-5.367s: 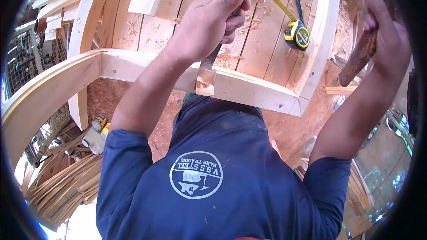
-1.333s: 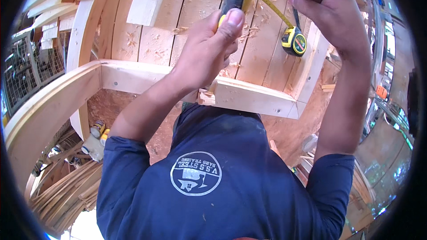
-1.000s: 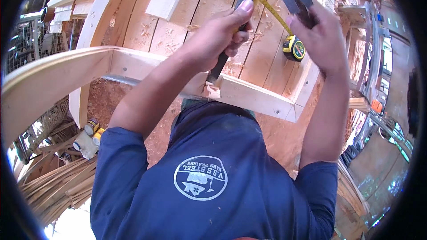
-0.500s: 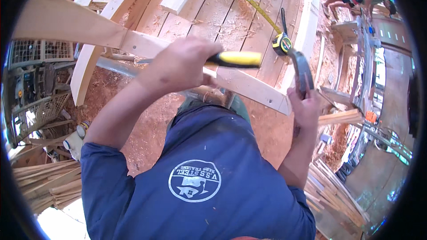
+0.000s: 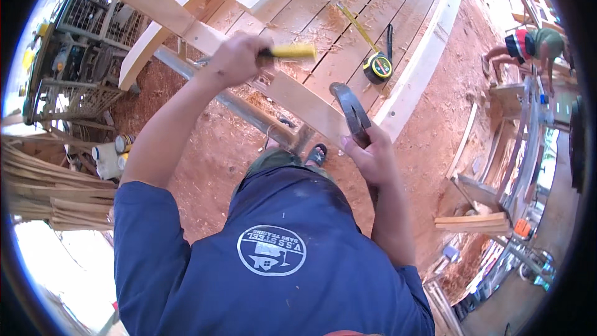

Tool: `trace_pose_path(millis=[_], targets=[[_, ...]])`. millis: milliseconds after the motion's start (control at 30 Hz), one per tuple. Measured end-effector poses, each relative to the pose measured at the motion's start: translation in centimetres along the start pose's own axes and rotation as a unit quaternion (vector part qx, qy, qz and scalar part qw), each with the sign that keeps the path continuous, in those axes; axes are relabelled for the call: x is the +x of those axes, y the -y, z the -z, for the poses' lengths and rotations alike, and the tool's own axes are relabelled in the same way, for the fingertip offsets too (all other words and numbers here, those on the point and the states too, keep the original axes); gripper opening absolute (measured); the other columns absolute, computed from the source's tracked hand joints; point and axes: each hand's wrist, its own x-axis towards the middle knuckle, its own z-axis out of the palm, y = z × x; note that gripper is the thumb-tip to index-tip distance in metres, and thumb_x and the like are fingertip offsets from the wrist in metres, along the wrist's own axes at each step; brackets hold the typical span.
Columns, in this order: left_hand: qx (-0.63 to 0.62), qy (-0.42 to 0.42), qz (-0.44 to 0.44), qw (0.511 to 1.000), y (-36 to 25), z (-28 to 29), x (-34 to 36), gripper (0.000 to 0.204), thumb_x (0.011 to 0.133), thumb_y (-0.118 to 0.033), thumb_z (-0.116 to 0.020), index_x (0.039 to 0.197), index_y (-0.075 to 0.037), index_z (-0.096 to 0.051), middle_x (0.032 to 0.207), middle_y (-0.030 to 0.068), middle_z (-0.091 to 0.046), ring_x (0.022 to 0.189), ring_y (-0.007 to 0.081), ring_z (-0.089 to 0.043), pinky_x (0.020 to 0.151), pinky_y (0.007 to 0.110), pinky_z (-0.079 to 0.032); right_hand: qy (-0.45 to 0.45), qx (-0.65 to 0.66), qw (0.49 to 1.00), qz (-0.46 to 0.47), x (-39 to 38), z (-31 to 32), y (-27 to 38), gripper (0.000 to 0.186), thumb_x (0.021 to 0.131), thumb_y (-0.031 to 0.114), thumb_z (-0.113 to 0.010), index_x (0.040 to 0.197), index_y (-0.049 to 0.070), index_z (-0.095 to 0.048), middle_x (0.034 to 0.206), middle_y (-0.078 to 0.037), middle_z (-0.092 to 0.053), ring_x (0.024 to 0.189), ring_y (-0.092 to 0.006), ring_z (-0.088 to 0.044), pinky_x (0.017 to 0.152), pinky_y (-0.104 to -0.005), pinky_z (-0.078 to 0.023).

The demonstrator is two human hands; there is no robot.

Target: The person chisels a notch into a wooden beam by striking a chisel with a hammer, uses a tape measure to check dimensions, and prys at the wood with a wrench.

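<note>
Hammer (image 5: 352, 112) sits in the right hand (image 5: 368, 155), fingers (image 5: 354, 147) wrapped tight round its handle, the dark head raised just above them and close to the near edge of the timber beam (image 5: 298, 102). Up and to the left of those fingers, the left hand (image 5: 235, 59) is closed in a full fist on a yellow-handled tool (image 5: 291, 51); the yellow grip sticks out to the right of the fist, and the working end is hidden behind the hand, over the beam. Below both hands lies red dirt ground (image 5: 205, 143) scattered with wood shavings. Beyond the right fingers, a yellow and black tape measure (image 5: 377, 67) rests on the plank deck (image 5: 348, 0), its blade pulled out up and to the left. Far off to the right of the hammer, another person (image 5: 528, 46) bends over near stacked lumber (image 5: 472, 221).
</note>
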Motion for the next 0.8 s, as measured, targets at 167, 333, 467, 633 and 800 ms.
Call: trace_pose_path(millis=[167, 333, 467, 633, 800], targets=[[0.048, -0.190, 0.058, 0.979, -3.2, 3.6, 1.5, 0.044, 0.083, -0.030, -0.086, 0.114, -0.001, -0.070, 0.087, 0.0185, -0.072, 0.079, 0.0270, -0.071, 0.077, 0.042, -0.053, 0.016, -0.009, 0.999, -0.030, 0.5, 1.5, -1.3, 0.034, 0.091, 0.006, -0.069, 0.123, -0.003, -0.061, 0.088, -0.004, -0.063, 0.074, -0.0089, -0.060, 0.064, -0.0280, -0.051], [-0.120, -0.205, 0.040, 0.971, -4.7, 4.2, -1.3, 0.070, 0.083, -0.050, -0.085, 0.128, -0.001, -0.063, 0.101, 0.0081, -0.069, 0.081, 0.0149, -0.066, 0.078, 0.035, -0.055, 0.014, 0.005, 0.998, -0.055, 1.3, 2.1, -1.2, 0.026, 0.089, 0.011, -0.073, 0.109, -0.002, -0.063, 0.069, -0.001, -0.058, 0.053, -0.0085, -0.054, 0.048, -0.0273, -0.045], [-0.367, -0.162, 0.066, 0.914, -6.7, 4.6, -3.0, 0.059, 0.099, -0.052, -0.065, 0.130, -0.002, -0.058, 0.092, 0.0017, -0.062, 0.080, 0.0054, -0.059, 0.072, 0.023, -0.049, 0.022, -0.012, 0.999, -0.047, 1.5, 2.0, -1.4, 0.026, 0.089, 0.011, -0.073, 0.110, -0.002, -0.063, 0.070, -0.001, -0.059, 0.054, -0.0077, -0.054, 0.047, -0.0267, -0.045], [-0.536, -0.176, -0.133, 0.815, -7.3, 3.7, -1.3, 0.046, 0.104, -0.053, -0.055, 0.108, -0.006, -0.055, 0.079, -0.0010, -0.050, 0.066, 0.0066, -0.045, 0.060, 0.022, -0.036, 0.042, 0.005, 0.998, -0.049, 1.8, 2.3, -0.6, 0.027, 0.091, 0.011, -0.073, 0.113, -0.001, -0.063, 0.073, 0.000, -0.061, 0.053, -0.0070, -0.055, 0.046, -0.0253, -0.045], [-0.561, -0.197, -0.136, 0.792, -7.3, 1.8, 0.0, 0.042, 0.104, -0.049, -0.057, 0.103, -0.007, -0.052, 0.077, -0.0005, -0.046, 0.064, 0.0063, -0.039, 0.058, 0.022, -0.032, 0.064, -0.007, 0.995, -0.076, 1.9, 2.8, -1.5, 0.030, 0.092, 0.010, -0.073, 0.118, -0.001, -0.063, 0.075, 0.000, -0.062, 0.056, -0.0075, -0.056, 0.049, -0.0263, -0.045]])
